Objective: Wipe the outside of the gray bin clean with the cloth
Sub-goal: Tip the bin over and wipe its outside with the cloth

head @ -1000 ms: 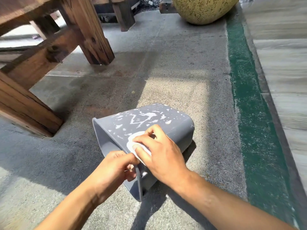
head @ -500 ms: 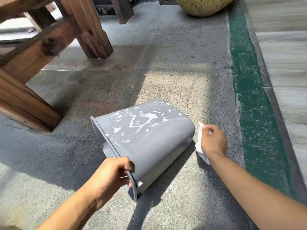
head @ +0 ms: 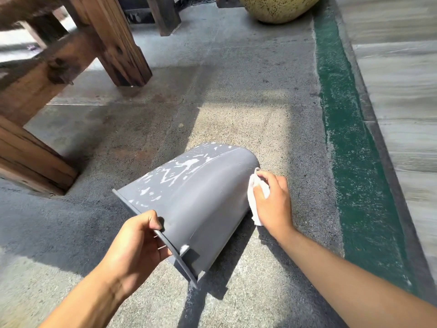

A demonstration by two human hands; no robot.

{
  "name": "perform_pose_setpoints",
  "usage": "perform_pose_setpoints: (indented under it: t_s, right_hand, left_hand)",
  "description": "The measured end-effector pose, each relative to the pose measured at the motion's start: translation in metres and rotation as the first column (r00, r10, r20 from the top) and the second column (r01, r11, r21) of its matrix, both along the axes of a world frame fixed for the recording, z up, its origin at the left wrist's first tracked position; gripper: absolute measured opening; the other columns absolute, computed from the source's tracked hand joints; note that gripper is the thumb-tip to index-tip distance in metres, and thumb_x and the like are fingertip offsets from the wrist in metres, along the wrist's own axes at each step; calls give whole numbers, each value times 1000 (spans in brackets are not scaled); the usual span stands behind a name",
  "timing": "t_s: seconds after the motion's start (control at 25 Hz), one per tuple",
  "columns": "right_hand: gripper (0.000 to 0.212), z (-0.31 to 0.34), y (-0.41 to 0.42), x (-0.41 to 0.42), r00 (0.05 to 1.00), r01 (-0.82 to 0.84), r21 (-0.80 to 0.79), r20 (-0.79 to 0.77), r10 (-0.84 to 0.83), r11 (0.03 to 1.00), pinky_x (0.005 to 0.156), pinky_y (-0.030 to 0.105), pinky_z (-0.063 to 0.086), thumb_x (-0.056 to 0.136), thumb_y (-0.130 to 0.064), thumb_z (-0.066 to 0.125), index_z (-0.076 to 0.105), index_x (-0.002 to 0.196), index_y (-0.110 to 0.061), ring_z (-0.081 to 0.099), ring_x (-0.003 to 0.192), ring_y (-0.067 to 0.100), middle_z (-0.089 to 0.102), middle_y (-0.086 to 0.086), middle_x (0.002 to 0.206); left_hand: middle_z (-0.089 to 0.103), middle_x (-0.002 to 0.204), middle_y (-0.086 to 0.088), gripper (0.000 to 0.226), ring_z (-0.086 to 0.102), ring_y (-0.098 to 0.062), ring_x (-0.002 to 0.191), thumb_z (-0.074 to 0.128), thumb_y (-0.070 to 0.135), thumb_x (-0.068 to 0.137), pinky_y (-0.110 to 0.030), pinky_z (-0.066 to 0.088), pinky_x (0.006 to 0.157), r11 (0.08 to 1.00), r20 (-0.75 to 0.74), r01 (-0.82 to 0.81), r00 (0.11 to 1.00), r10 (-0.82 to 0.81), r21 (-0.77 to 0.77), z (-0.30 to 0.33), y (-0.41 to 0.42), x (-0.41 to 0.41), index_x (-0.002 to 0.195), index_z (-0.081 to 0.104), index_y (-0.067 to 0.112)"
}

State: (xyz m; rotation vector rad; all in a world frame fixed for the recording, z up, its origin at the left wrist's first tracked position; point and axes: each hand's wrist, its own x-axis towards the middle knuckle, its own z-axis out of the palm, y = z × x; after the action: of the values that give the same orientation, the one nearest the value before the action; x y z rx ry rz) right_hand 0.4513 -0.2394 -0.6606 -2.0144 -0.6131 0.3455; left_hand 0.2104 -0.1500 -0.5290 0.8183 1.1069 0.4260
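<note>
The right hand (head: 272, 200) is curled around a crumpled white cloth (head: 254, 197), pressing it against the closed bottom end of the smooth gray plastic bin (head: 203, 204), which lies just to that hand's left, tipped on its side on the speckled concrete floor (head: 236, 114). Nearer the person and further left, the left hand (head: 139, 245) grips the bin's flared rim, thumb on the outer lip and fingers curled behind it; this hold seems meant to steady the bin and keep it from rolling or sliding while the cloth rubs. Laying the bin sideways brings its base and walls within reach. Up the wall from the cloth, away from the right hand and toward the far-left face, white splatter streaks (head: 179, 169) are not yet wiped off, so much of the task looks unfinished. Beyond both hands, to the far left, stand heavy brown wooden posts (head: 118, 41); straight ahead sits a round yellowish speckled pot (head: 276, 8); to the right hand's outer side runs a green painted strip (head: 350, 138).
</note>
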Motion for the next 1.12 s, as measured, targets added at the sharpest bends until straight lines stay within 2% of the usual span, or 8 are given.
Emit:
perform_pose_setpoints:
  t_s: [0.12, 0.24, 0.36, 0.52, 0.68, 0.76, 1.0, 1.12]
  right_hand:
    - [28, -10, 6, 29, 974, 95, -205, -181, -133, 974, 58, 25, 49, 97, -21, 57, 69, 119, -34, 62, 83, 18, 59, 4, 128]
    - [24, -4, 0, 39, 941, 218, -126, -236, -243, 968, 43, 14, 44, 97, -21, 58, 71, 115, -31, 65, 84, 20, 58, 2, 124]
    - [20, 16, -5, 23, 967, 200, 79, -175, -184, 977, 63, 6, 44, 96, -18, 61, 71, 111, -26, 58, 86, 7, 52, -4, 116]
    - [18, 17, 2, -4, 996, 94, 100, -18, -93, 991, 84, 27, 46, 90, -15, 68, 70, 106, -24, 55, 90, 14, 53, 0, 109]
    - [9, 0, -4, 12, 942, 166, -210, -255, -218, 963, 71, 35, 49, 94, -20, 61, 59, 88, -26, 60, 89, 28, 66, 7, 108]
    - [6, -6, -10, 21, 925, 183, -233, -289, -247, 955, 73, 38, 56, 91, -21, 61, 65, 95, -22, 66, 87, 28, 71, 7, 105]
    - [14, -16, -24, 24, 807, 335, -171, -456, -376, 927, 67, 45, 59, 89, -18, 57, 67, 100, -18, 68, 77, 27, 72, 6, 97]
    - [10, -27, -40, 2, 872, 105, -281, -435, -225, 954, 55, 31, 43, 83, -17, 60, 66, 75, -12, 59, 58, 22, 70, 2, 75]
  left_hand:
    - [36, 59, -2, 25, 48, -26, 61, 41, 3, 64, -35, 55, 58, 1000, -51, -13, 999, 13, 18, 3, 2, -8, 46, 39, 20]
    - [30, 60, -1, 23, 43, -25, 57, 41, 5, 60, -30, 45, 52, 999, -102, 4, 995, 1, 51, 4, 3, -14, 46, 36, 22]
    - [26, 60, -2, 21, 35, -26, 59, 42, 5, 55, -35, 36, 58, 999, -127, 21, 992, -15, 46, 2, 1, -14, 45, 34, 21]
    - [37, 52, 0, 27, 28, -19, 56, 46, 1, 44, -31, 29, 54, 984, -226, 57, 974, -18, 167, -1, 2, -10, 60, 36, 19]
    - [52, 68, -5, 16, 45, -24, 58, 53, 4, 69, -44, 48, 67, 990, -212, -1, 977, 31, 140, -3, 3, -11, 82, 47, 12]
    - [55, 79, -10, 12, 49, -27, 61, 57, 12, 78, -50, 49, 72, 994, -189, -24, 981, 44, 104, -1, 3, -11, 89, 54, 9]
    - [55, 69, -9, 19, 50, -18, 44, 57, -9, 77, -29, 50, 43, 979, -154, -13, 987, 46, 204, 7, 5, -8, 84, 51, 8]
    - [53, 65, -8, 16, 53, -16, 40, 51, -10, 81, -29, 51, 39, 975, -125, -65, 988, 93, 212, 12, 9, -4, 84, 52, 6]
